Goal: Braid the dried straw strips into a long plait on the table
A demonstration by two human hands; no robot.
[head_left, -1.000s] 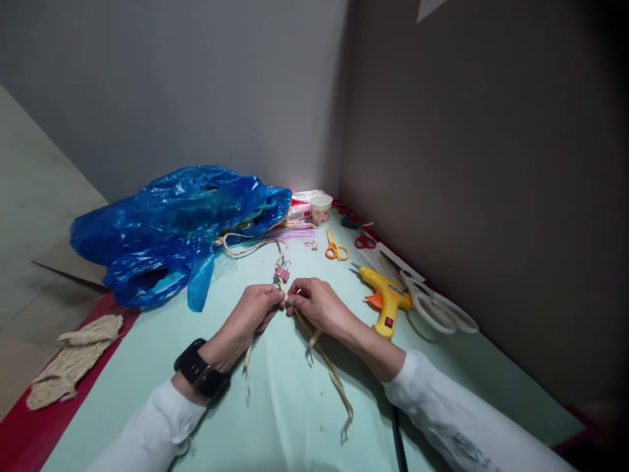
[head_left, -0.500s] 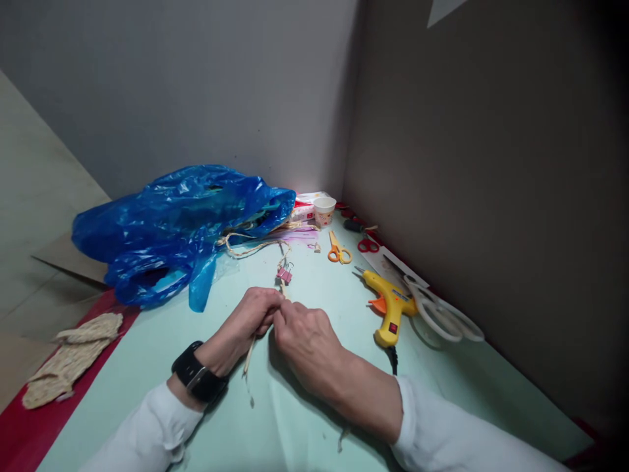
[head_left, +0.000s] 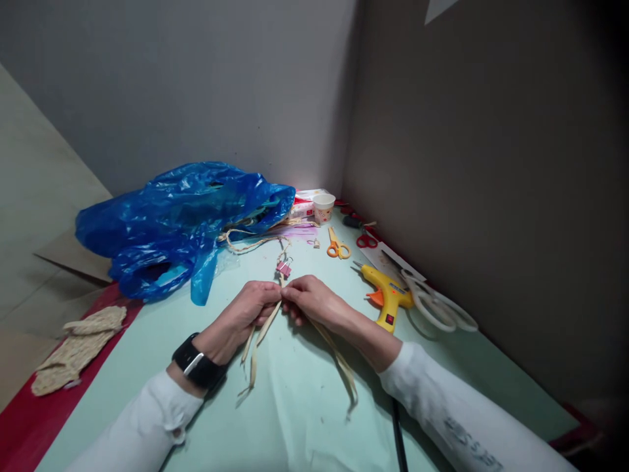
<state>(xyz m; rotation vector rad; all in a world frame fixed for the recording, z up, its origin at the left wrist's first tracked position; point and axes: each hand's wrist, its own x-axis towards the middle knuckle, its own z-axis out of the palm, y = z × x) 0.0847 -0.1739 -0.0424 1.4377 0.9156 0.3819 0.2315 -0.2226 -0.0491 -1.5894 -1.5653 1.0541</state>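
Note:
Pale straw-like strands hang between and below both hands, running up to a pink binder clip. My left hand, with a black watch on its wrist, is closed in a pinch on the strands just below the clip. Close against it, my right hand pinches the strands too, its fingertips meeting the left ones. One long strand trails from under the right hand onto the green table cover. A braided cord leads from near the clip back toward a blue plastic bag.
To the right lie a yellow glue gun, large white-handled scissors and small orange-yellow scissors. A paper cup stands at the back. A woven straw piece rests on the red left edge. Walls enclose the back and right.
My right hand has turned and lifted slightly, uncovering more of the strands. Longer strand ends now show below both hands. My left hand stays near the clip.

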